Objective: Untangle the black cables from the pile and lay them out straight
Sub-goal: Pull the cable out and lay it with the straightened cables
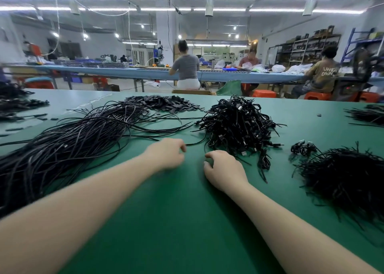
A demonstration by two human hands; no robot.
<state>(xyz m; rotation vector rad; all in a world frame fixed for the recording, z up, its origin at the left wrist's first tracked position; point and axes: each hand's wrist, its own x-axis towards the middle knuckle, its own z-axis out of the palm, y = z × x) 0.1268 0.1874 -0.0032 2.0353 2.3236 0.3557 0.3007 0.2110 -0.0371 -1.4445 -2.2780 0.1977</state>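
Green table [170,221]: straightened cables [68,147] left, tangled pile [236,124] centre, ties [349,176] right.

Arms: two bare forearms, no sleeve showing anywhere up to the lower edge of the view
Wrists: bare, with no watch, band or bracelet on either
Left hand [166,153]: ungloved, no ring to be seen, slightly blurred
Right hand [223,169]: ungloved, no ring to be seen, fingernails short and unpainted where they show
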